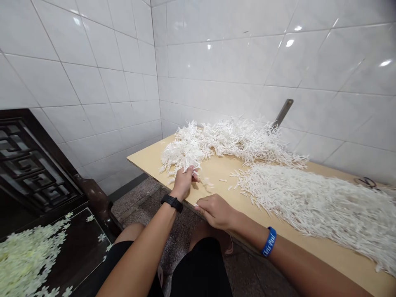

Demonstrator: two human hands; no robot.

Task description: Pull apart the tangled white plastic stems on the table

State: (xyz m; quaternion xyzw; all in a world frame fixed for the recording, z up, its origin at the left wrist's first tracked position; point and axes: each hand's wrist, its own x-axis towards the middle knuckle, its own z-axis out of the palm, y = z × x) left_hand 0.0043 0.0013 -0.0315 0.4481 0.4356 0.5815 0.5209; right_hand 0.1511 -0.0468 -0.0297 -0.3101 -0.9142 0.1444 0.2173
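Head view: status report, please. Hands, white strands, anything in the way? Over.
Left hand pinching white strands. Right hand curled by the tabletop, grip unclear. Loose bits nearby; no obstruction seen.

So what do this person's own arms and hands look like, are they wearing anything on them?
Both forearms show bare, with no sleeves in view, and neither hand is gloved. By the left hand, the wrist carries a black band, perhaps a watch. On the right hand's side, a blue wristband with white lettering circles the forearm.
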